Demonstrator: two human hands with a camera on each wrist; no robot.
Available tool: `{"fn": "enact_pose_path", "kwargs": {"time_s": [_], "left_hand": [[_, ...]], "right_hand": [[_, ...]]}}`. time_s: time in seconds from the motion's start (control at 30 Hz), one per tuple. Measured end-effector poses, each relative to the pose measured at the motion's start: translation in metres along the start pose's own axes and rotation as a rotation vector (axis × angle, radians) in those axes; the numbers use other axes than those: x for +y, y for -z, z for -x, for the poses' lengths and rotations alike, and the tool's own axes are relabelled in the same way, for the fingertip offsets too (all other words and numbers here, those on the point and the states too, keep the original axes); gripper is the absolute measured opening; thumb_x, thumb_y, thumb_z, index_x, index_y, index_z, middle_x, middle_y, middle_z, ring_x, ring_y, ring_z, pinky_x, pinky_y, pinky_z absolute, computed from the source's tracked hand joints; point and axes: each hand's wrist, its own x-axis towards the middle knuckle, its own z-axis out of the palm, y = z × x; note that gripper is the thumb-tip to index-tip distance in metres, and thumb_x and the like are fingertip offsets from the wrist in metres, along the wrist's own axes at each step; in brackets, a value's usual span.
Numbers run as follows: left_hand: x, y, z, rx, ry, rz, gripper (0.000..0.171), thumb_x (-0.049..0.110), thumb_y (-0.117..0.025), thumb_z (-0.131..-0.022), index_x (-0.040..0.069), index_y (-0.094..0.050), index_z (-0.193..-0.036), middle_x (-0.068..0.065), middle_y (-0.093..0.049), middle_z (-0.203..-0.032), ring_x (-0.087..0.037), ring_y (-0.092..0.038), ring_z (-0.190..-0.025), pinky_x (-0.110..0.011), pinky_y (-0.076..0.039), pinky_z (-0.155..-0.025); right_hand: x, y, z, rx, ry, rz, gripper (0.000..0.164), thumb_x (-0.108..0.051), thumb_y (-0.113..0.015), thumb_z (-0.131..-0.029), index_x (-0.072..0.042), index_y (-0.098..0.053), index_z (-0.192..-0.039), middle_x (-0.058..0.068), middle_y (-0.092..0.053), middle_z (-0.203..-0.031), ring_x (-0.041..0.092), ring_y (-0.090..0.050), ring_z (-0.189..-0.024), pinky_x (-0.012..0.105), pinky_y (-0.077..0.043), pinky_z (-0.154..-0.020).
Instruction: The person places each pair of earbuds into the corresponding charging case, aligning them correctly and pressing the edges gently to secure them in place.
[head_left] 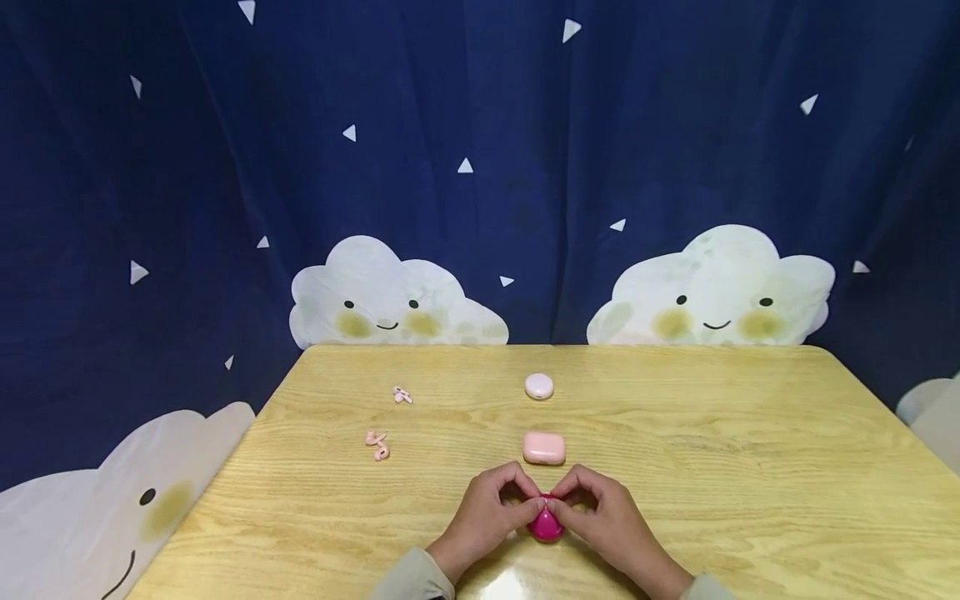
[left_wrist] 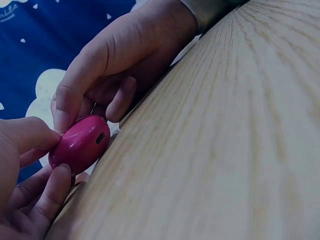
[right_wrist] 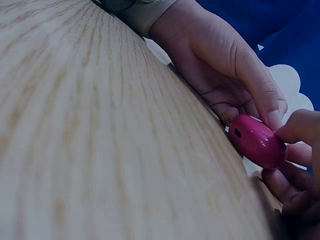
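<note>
A glossy magenta earbud case (head_left: 546,527) with a small charging port on its side is at the near middle of the table, between both hands. From the left, my left hand (head_left: 489,510) pinches it with thumb and fingers. My right hand (head_left: 611,518) grips the opposite side, and the two thumb tips meet over its top. In the left wrist view the case (left_wrist: 80,145) looks closed, its port facing the camera. The right wrist view has the case (right_wrist: 256,142) close to the wood, with fingertips at both ends.
Just beyond the hands lies a pink rectangular case (head_left: 543,448), with a round whitish case (head_left: 538,386) farther back. To the left are pink earbuds (head_left: 377,446) and pale earbuds (head_left: 402,395). A dark blue curtain (head_left: 525,125) with clouds hangs behind the wooden table (head_left: 712,467).
</note>
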Motion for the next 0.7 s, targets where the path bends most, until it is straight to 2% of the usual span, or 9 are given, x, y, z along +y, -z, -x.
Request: {"fn": "enact_pose_path", "kwargs": {"time_s": [0.7], "left_hand": [[-0.0021, -0.0015, -0.0015, 0.015, -0.005, -0.054, 0.008, 0.011, -0.069, -0.075, 0.011, -0.061, -0.076, -0.001, -0.064, -0.08, -0.009, -0.055, -0.071, -0.02, -0.047, -0.056]], "right_hand": [[0.0004, -0.0002, -0.0001, -0.004, 0.04, 0.022, 0.01, -0.011, -0.071, -0.076, -0.013, -0.062, -0.079, 0.0, -0.064, -0.078, 0.014, -0.058, -0.074, 0.023, -0.045, -0.061]]}}
